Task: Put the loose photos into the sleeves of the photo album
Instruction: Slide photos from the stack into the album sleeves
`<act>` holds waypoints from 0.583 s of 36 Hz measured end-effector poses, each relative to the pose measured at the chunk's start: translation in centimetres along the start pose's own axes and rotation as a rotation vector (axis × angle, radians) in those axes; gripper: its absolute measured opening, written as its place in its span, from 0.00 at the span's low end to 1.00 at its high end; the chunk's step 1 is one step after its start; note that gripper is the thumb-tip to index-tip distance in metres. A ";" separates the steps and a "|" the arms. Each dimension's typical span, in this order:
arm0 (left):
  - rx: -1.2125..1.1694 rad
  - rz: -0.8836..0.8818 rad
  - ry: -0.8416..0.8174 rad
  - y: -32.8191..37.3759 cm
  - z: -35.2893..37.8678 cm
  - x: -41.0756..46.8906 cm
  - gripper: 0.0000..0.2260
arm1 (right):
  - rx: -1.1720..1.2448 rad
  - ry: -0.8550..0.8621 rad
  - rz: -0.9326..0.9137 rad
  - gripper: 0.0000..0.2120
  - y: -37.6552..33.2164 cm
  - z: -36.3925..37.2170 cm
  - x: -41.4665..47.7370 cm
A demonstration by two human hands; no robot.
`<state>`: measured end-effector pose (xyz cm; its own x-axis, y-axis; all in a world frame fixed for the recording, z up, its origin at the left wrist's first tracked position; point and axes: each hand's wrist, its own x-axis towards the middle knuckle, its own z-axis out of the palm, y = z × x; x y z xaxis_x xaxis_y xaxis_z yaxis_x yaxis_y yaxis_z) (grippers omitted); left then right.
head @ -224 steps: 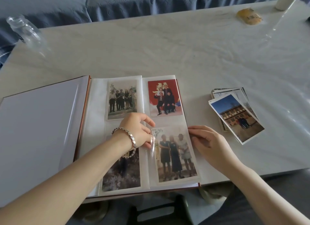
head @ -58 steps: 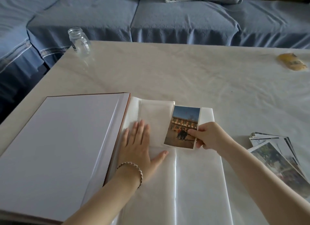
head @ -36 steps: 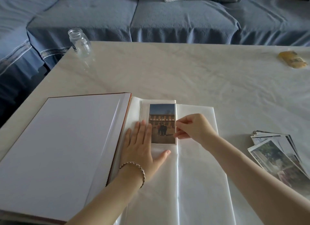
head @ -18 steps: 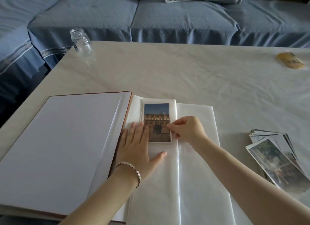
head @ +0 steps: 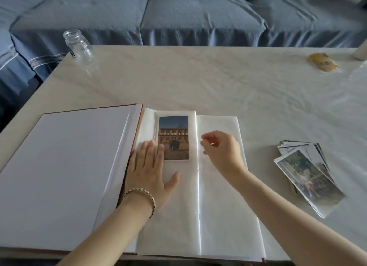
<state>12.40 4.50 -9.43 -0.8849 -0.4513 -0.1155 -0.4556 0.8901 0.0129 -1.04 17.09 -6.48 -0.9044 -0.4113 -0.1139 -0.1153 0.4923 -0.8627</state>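
**White sleeve page (head: 218,206) holds one photo (head: 173,137)**

The photo sits in the album's (head: 69,166) top-left sleeve. The left hand (head: 151,166) lies flat at its 7 o'clock, index tip on its edge. The right hand (head: 222,148), at 3 o'clock, curls loosely, holding nothing. One stack of loose photos (head: 305,176) lies at the tabletop's (head: 198,77) 3 o'clock, one glass jar (head: 79,47) at 11.

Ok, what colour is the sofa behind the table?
The sofa is blue-grey, seen in the head view.
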 end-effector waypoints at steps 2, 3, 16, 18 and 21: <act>-0.011 -0.007 -0.013 -0.1 -0.2 0.0 0.38 | -0.112 0.053 -0.095 0.06 0.6 -2.4 -0.8; -0.020 -0.013 -0.013 -0.2 -0.2 0.0 0.39 | -0.180 0.086 -0.139 0.07 1.0 -3.8 -1.4; -0.027 -0.039 0.111 0.3 -0.1 -0.1 0.43 | -0.851 0.047 0.131 0.25 7.4 -15.1 -5.7; -0.005 -0.045 0.104 0.4 -0.2 -0.1 0.44 | -0.902 0.031 0.119 0.20 7.8 -14.9 -5.8; -0.004 -0.053 0.085 0.5 -0.4 0.0 0.45 | -0.894 0.035 0.118 0.17 7.5 -14.9 -5.8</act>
<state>12.14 4.89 -9.01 -0.8643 -0.5019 -0.0313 -0.5025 0.8645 0.0130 -2.79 34.61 -4.97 -0.9408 -0.3039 -0.1499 -0.2841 0.9485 -0.1398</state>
